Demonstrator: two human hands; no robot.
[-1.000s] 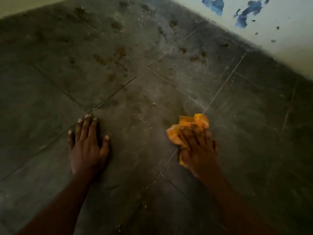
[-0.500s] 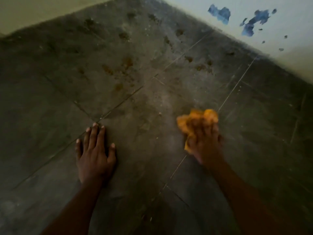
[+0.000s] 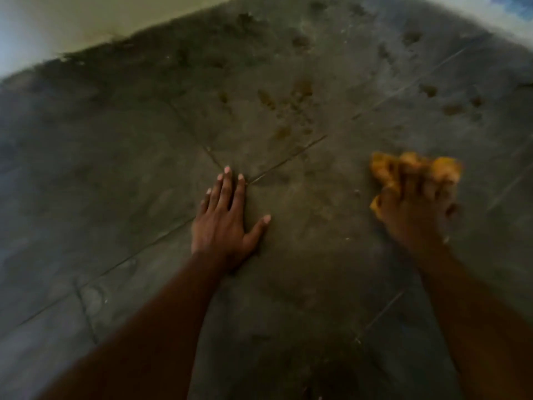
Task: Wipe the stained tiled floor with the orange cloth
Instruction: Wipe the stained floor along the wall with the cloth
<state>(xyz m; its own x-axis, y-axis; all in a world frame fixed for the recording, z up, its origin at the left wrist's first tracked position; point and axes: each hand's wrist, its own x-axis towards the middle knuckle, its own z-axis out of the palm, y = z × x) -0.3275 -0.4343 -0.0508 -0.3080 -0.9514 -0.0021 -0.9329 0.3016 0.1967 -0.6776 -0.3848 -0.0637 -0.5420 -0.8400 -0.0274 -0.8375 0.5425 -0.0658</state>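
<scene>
Now the right hand (image 3: 415, 209) clutches the crumpled orange cloth (image 3: 386, 168) against the dull, brown-stained grey tiled floor (image 3: 288, 116); the left hand (image 3: 225, 223) lies flat, fingers straight.

Left hand (image 3: 227, 223) flat on the floor (image 3: 129, 197), near centre, fingertips at a tile joint. Right hand (image 3: 415, 209) well apart to its right, on top of the cloth (image 3: 386, 168). Stains (image 3: 300, 90) lie beyond both hands; wall (image 3: 86, 21) behind, far left.
</scene>
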